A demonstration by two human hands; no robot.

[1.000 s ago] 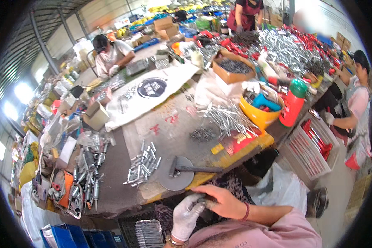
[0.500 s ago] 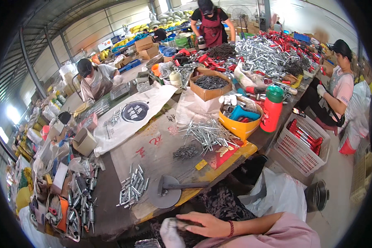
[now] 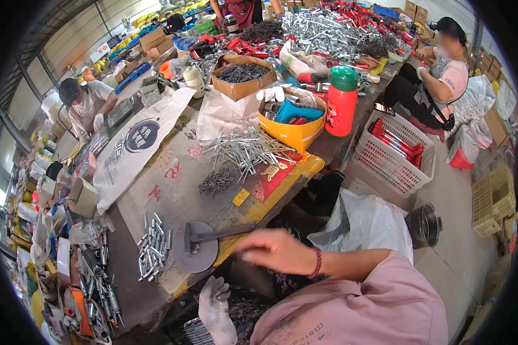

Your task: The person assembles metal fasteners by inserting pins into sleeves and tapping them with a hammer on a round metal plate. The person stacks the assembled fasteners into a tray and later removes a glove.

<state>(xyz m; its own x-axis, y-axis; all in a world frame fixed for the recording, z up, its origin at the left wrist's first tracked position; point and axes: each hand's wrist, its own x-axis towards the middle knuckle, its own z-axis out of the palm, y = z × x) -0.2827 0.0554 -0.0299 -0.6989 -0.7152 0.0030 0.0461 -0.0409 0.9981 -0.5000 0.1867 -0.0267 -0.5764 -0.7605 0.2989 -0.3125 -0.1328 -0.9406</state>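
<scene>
My left hand (image 3: 216,310), in a white glove, is raised below the table edge, fingers loosely curled and apart, with nothing visible in it. My bare right hand (image 3: 279,251), a red bracelet on its wrist, hovers by the table's yellow edge, fingers loosely bent and slightly blurred; I see nothing in it. Closest to it is a hammer (image 3: 221,232), its head lying on a round grey metal disc (image 3: 200,261). Left of the disc lies a pile of short silver metal rods (image 3: 153,244). Beside my left glove more silver pieces (image 3: 197,332) are partly visible.
Farther up the table lie small dark parts (image 3: 216,181), long silver pins (image 3: 250,150), a yellow bin (image 3: 293,131) and a red flask (image 3: 342,106). A white crate (image 3: 394,152) stands to the right. Co-workers sit at left and right; another stands behind the table.
My hands were together below the table edge and have separated. The right has risen toward the hammer handle; the left has shifted left with its fingers up. The view has shifted too.
</scene>
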